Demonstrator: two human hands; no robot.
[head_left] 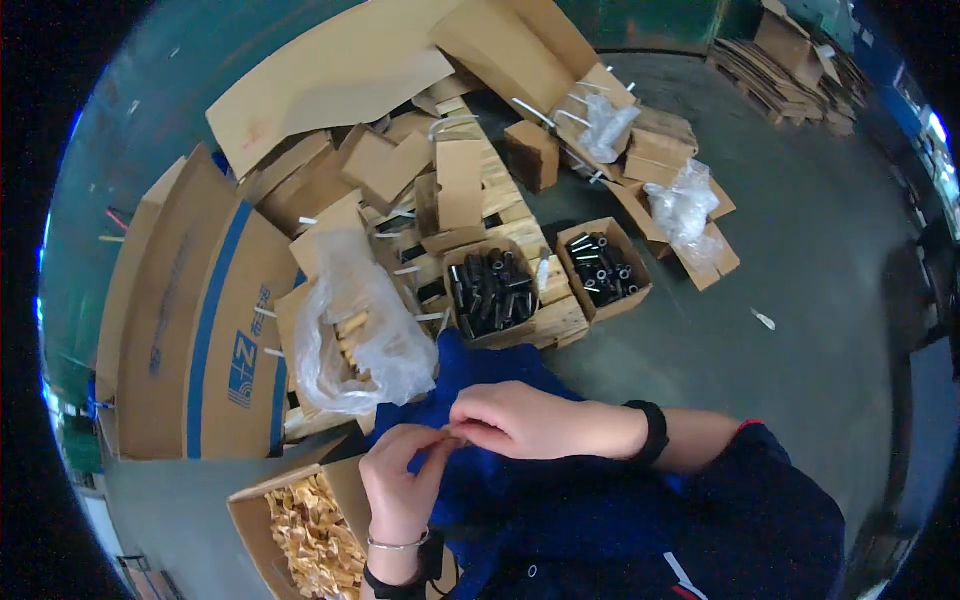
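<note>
My left hand and my right hand meet over my blue-clothed lap, with thumbs and fingers pinched together. Between the fingertips shows a bit of a small tan piece; the fingers hide most of it, so its kind cannot be made out. Beside my left forearm stands a carton full of crumpled-looking golden-tan pieces. Beyond my hands, a clear plastic bag lines a box with tan pieces inside.
A wooden pallet carries a carton of black tubes; a second carton of black tubes stands beside it. A big cardboard box rises at left. Cartons with plastic wrap lie farther right. A white scrap is on the floor.
</note>
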